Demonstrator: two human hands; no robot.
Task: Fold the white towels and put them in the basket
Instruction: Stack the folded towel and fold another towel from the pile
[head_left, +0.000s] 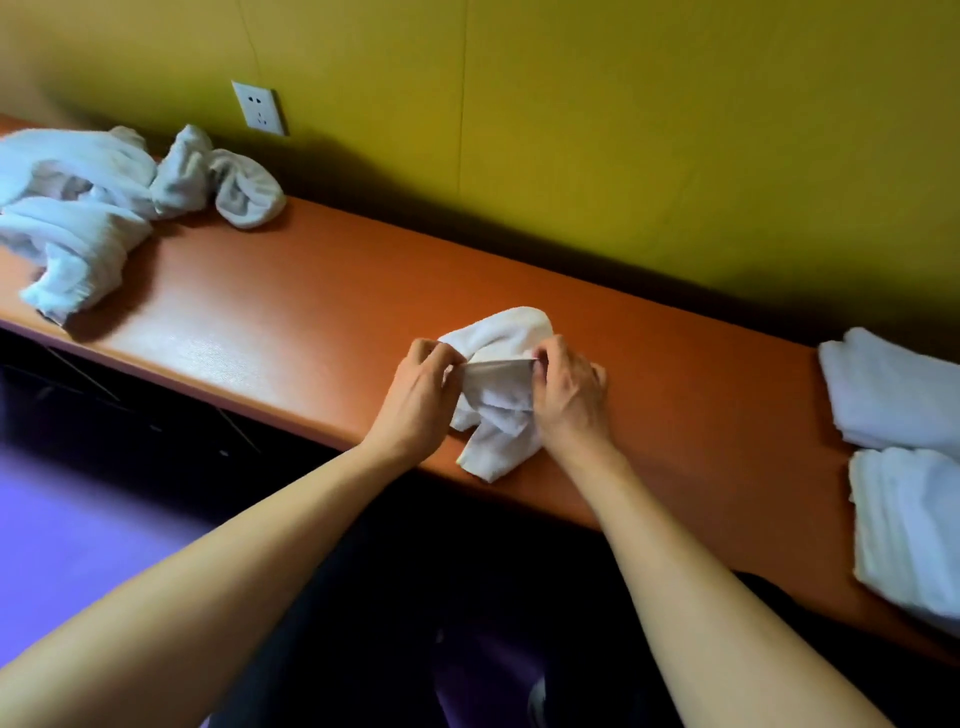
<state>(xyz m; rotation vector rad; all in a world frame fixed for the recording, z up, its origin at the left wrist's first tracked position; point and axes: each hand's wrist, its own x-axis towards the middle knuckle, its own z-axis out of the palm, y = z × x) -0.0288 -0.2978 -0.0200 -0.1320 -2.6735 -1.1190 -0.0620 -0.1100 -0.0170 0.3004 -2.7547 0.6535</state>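
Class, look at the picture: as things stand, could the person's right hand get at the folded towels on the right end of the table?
Probably yes, once it lets go. The right hand is pinching the small towel, but bare table lies between it and the folded towels.

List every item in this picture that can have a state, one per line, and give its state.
Small towel: crumpled on the counter, one edge pulled taut between both hands.
Left hand: pinching the towel's edge.
Right hand: pinching the same edge.
Towel pile: unfolded, heaped at the left end.
Folded towels: two flat stacks at the right end.
Wall socket: nothing plugged in.
Counter: holding all the towels.
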